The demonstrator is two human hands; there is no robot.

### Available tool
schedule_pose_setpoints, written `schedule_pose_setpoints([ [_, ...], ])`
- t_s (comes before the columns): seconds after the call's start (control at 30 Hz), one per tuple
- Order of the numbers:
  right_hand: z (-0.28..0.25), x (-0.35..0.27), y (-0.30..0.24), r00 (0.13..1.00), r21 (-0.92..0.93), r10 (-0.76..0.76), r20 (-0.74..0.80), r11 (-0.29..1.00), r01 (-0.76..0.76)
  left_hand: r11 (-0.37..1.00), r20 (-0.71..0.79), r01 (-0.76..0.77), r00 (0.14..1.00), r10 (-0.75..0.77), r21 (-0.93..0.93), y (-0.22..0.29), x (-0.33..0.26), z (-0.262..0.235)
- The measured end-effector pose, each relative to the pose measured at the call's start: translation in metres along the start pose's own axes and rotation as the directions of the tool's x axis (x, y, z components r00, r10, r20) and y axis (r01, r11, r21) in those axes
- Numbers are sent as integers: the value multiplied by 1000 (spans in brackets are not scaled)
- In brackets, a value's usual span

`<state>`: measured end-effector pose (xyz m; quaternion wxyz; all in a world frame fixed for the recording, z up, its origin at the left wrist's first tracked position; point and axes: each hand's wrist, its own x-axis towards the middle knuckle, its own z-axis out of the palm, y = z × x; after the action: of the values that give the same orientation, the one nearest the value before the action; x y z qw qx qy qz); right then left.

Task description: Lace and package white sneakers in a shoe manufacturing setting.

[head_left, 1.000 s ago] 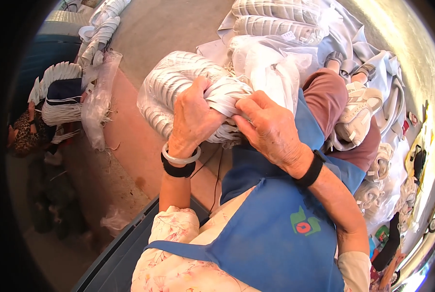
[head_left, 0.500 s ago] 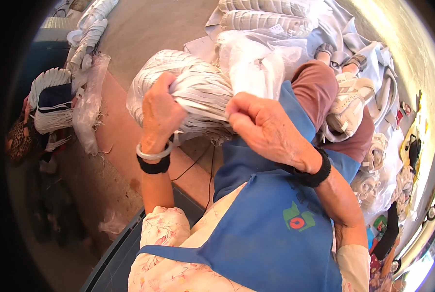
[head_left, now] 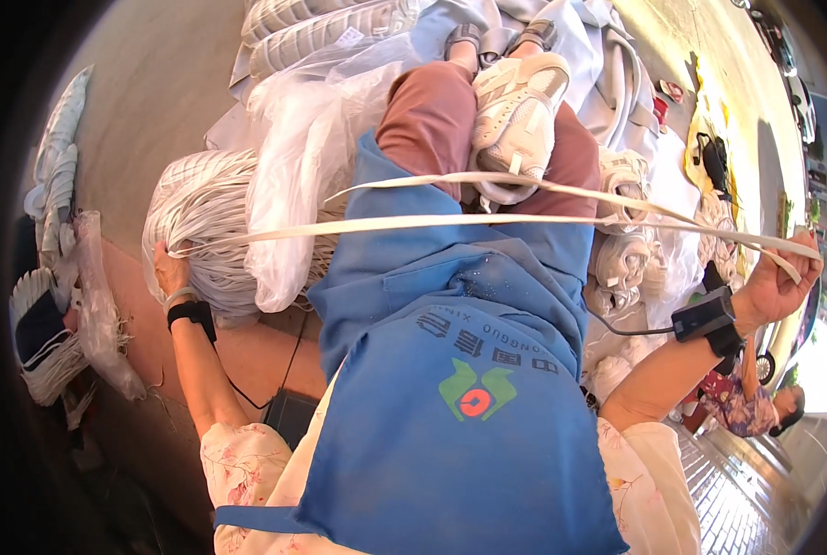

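My right hand is out at the far right, closed on flat off-white shoelaces stretched across my lap. One lace runs left toward the big bundle of white shoelaces; another has a loose end above my apron. My left hand is at the bundle's near left edge, its fingers closed on the laces there and partly hidden. A beige sneaker rests between my knees, under the stretched laces.
A clear plastic bag lies beside the bundle. More beige sneakers are piled to my right. Wrapped white bundles lie at the far side. A person is at the right, and other lace bundles are at the left.
My right hand has swung far right from the bundle, drawing laces out of it. The left hand has shifted to the bundle's near edge. The view has turned right.
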<state>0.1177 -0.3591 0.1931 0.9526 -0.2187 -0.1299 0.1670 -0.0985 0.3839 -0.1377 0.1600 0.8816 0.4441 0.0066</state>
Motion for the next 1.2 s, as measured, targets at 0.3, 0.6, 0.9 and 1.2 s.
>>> schedule_pose_setpoints([
  [0.3,-106,-95,-143,428,-990,-898,-107,135,35,926,142,235,969,-200,-296,-41,53,28],
  [0.6,-30,31,125,940,-569,-93,-327,814,-118,857,-48,-465,883,467,-224,163,0,-46],
  [0.9,9,3,276,876,-846,443,191,526,-81,816,793,232,-206,573,-530,380,-182,-53],
  [1.2,9,-9,283,673,-840,617,408,543,11,830,798,344,-275,536,-439,415,-204,-30],
])
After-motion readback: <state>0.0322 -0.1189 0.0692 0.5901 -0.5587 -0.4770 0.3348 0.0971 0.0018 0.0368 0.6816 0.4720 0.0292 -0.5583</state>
